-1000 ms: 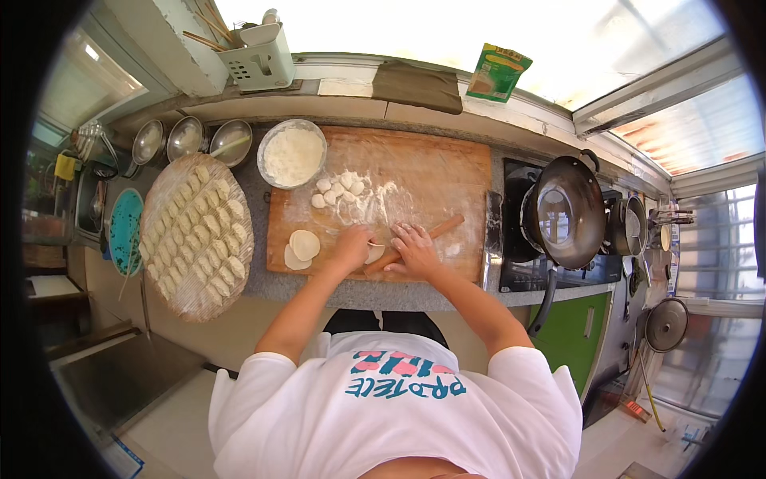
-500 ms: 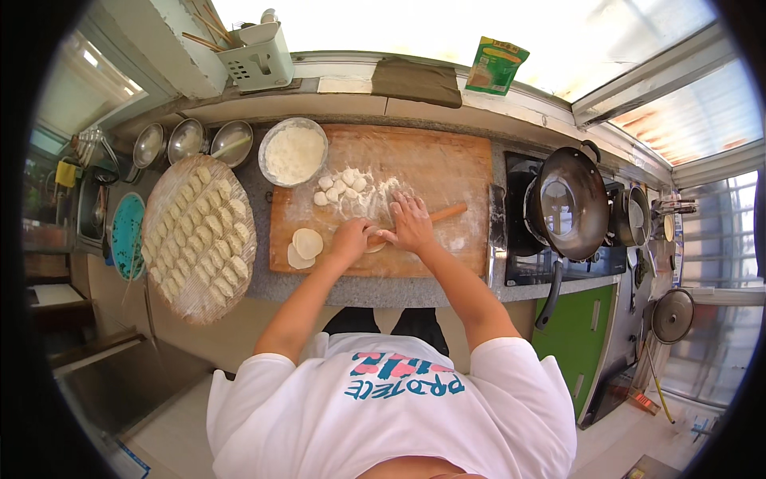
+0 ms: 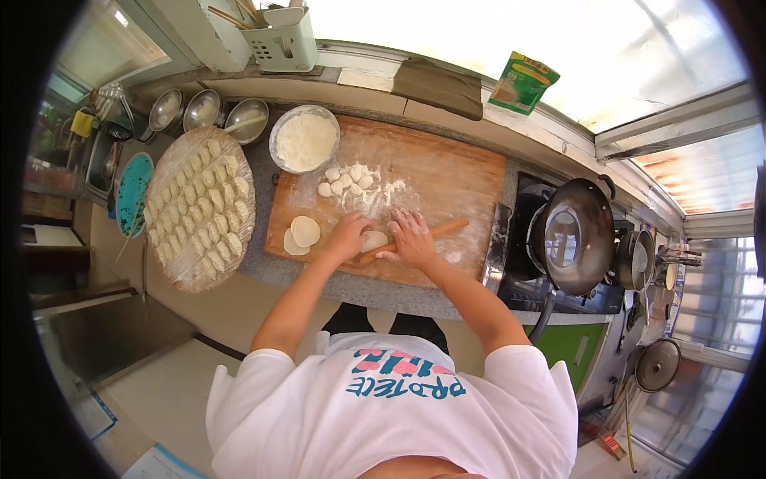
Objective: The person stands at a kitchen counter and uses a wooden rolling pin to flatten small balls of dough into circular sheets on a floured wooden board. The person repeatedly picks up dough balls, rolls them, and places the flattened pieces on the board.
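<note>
1. The left hand is curling at the left edge of a small dough round; whether its fingertips are pinching the dough, I cannot tell at this size.
2. The right hand is lying palm down with extended fingers over the rolling pin, pressing on it rather than gripping around it.
3. The pin is slanting across the board, one end pointing toward the board's right edge, the other lying close to its near edge.
4. The dough round is sitting between the hands, toward the board's near edge, just beyond the pin's left end.
5. Two flat wrappers are overlapping near the board's near left corner.
6. Small dough balls are clustering in loose flour, left of the board's middle and toward its far edge.
7. A bowl of flour is covering the board's far left corner.
8. Left of the board, a round tray is carrying rows of dumplings.
9. A wok is standing past the board's right edge.
10. The grey table is showing along the board's near edge.
</note>
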`<state>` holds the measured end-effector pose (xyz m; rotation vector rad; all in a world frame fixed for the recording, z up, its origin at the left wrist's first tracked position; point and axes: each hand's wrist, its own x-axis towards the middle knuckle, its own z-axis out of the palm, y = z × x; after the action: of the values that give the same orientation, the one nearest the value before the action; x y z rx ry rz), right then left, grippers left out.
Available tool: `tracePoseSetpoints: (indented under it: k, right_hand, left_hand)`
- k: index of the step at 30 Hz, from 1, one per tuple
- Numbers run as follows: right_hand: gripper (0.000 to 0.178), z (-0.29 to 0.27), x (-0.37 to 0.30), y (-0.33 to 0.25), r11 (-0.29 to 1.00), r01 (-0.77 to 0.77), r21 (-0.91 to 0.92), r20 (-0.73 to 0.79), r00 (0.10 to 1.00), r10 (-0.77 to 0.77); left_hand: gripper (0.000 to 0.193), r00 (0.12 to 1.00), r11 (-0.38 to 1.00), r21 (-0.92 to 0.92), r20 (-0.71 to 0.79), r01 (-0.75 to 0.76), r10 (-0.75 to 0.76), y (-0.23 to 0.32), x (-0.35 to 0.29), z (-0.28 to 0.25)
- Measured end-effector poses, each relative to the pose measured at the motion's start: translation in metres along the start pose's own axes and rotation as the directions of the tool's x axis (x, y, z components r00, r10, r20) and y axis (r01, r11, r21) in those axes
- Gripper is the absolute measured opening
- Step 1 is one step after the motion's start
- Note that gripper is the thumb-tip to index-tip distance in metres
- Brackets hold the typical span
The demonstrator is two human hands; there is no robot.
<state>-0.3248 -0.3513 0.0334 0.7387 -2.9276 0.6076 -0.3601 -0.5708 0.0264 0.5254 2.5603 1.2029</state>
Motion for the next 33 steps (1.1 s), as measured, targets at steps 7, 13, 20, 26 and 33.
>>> tracePoseSetpoints:
  k: [7, 13, 20, 26, 33]
  right_hand:
    - [0.049, 0.010, -0.044, 0.014, 0.984, 0.176, 0.000, 0.062, 0.982, -0.176]
    - [0.044, 0.007, -0.051, 0.020, 0.993, 0.118, 0.011, 0.009, 0.993, -0.118]
    - [0.043, 0.001, -0.050, 0.033, 0.999, -0.022, 0.023, -0.015, 1.000, 0.022]
    - [0.040, -0.003, -0.051, 0.033, 1.000, -0.019, 0.024, -0.057, 0.998, 0.021]
    - [0.043, -0.002, -0.042, 0.029, 0.996, -0.062, 0.059, -0.057, 0.996, 0.065]
  left_hand:
    - [0.013, 0.992, 0.991, 0.115, -0.111, 0.072, -0.060, 0.002, -0.041, 0.008]
    - [0.018, 0.992, 0.995, 0.094, -0.130, 0.017, -0.005, -0.004, -0.049, 0.012]
    - [0.029, 0.992, 0.990, 0.138, -0.125, -0.008, 0.026, 0.007, -0.057, 0.008]
    - [0.040, 0.959, 0.896, 0.379, -0.067, -0.231, 0.276, 0.009, -0.075, 0.015]
    - [0.037, 0.950, 0.875, 0.402, -0.042, -0.269, 0.311, -0.001, -0.103, 0.024]
